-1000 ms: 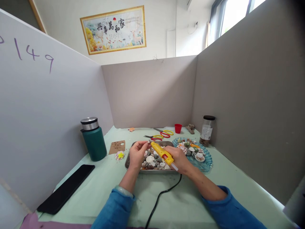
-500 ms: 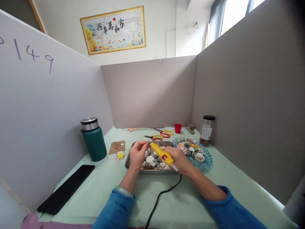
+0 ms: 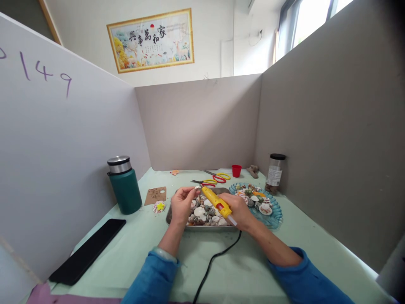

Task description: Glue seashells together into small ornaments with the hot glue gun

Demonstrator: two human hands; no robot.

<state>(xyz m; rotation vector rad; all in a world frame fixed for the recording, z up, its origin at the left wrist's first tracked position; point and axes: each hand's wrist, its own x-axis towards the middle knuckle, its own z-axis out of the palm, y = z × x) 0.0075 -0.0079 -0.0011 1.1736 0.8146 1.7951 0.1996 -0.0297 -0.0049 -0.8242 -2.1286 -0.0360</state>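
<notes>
My right hand (image 3: 238,210) is closed around a yellow hot glue gun (image 3: 217,202), its nozzle pointing up and left and a clear glue stick showing at its back end. In a pinch of thumb and fingers, my left hand (image 3: 182,206) holds a small pale piece (image 3: 197,187), likely a shell, just left of the nozzle. Both hands are over a metal tray (image 3: 209,228) full of shells (image 3: 200,212). A black cord (image 3: 211,261) runs from near my right hand towards the front edge.
A blue glass plate (image 3: 274,215) of shells lies right of the tray. Behind are two pairs of scissors (image 3: 209,181) and a red cup (image 3: 236,170). A green bottle (image 3: 125,190), brown card (image 3: 155,195), flower-like piece (image 3: 159,207) and black phone-like slab (image 3: 90,249) lie left; a jar (image 3: 274,173) stands right.
The glue gun has shifted slightly right, so its nozzle is farther from the small piece. My left hand keeps its pinch, with more of the piece showing.
</notes>
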